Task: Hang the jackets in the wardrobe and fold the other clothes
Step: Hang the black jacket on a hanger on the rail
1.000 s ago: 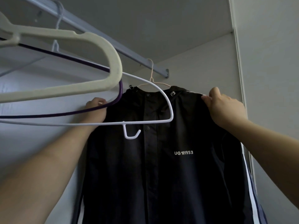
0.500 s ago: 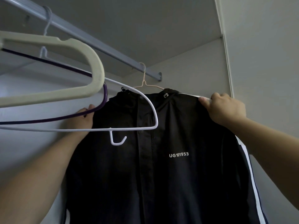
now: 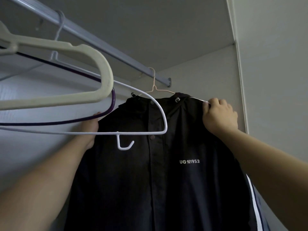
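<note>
As the black jacket (image 3: 166,172) hangs from a pink wire hanger (image 3: 154,85) under the wardrobe rail (image 3: 93,39), near its end bracket (image 3: 169,82), the right hand (image 3: 220,115) pinches one shoulder seam — apparently to square it — while the grip of the left hand (image 3: 90,129), at the other shoulder, cannot be told.

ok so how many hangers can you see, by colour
cream hanger: 1
purple hanger: 1
white hanger: 1
pink hanger, carrying the black jacket: 1
total: 4
</note>
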Tool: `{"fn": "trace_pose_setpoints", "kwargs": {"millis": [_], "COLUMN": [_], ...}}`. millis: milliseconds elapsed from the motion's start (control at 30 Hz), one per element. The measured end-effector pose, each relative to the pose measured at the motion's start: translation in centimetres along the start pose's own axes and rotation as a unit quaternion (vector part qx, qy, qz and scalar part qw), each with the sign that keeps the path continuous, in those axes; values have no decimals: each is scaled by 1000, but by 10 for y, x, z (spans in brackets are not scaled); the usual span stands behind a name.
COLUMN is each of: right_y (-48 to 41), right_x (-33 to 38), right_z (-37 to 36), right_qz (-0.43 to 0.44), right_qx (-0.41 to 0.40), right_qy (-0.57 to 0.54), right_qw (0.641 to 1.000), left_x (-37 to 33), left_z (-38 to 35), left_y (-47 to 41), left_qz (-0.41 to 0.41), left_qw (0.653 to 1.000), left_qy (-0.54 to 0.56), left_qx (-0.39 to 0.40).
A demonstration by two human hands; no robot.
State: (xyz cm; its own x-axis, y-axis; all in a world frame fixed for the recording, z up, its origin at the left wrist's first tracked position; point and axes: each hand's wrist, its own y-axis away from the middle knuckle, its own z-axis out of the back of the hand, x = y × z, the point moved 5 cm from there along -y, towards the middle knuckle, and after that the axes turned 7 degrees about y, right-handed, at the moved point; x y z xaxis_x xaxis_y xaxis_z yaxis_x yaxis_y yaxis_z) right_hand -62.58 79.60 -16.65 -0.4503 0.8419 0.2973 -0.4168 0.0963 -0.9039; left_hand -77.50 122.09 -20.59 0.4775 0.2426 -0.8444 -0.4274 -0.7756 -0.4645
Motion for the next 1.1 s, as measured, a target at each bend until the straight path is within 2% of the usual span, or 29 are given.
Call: {"fn": "trace_pose_setpoints", "kwargs": {"millis": [167,300,433,500,567,633,733,833,967,1100], "right_y": [-13,-17,-16,-15,-12,-10,-7,-5,-4,-3], "right_x": [5,3,-3,-7,-9,-11,-12,-10,-16,-21], "right_z": [-6,-5,-1,3,7,11,14,20,21,11], "right_qz": [-100,-95,-53,-8,33,61,82,81,23,-10], "right_qx": [52,46,45,32,21,19,36,51,69,139], "right_qy": [-48,-39,-49,-30,-17,-19,-36,-100,-219,-237], "right_qw": [992,994,996,999,999,998,995,990,973,962], "left_x": [0,-1,-3,-8,-16,-29,-51,-70,-74,-75], "left_z": [5,14,14,9,7,1,-28,-54,-53,-53], "left_y": [-10,-9,-4,1,8,16,27,39,37,30], "left_qz": [73,116,105,66,-5,-72,-179,-250,-250,-215], "left_qw": [991,977,978,990,997,980,924,898,890,895], "left_qy": [82,102,87,33,-67,-181,-339,-363,-380,-390], "left_qx": [75,145,159,121,22,-39,-5,-1,-23,-26]}}
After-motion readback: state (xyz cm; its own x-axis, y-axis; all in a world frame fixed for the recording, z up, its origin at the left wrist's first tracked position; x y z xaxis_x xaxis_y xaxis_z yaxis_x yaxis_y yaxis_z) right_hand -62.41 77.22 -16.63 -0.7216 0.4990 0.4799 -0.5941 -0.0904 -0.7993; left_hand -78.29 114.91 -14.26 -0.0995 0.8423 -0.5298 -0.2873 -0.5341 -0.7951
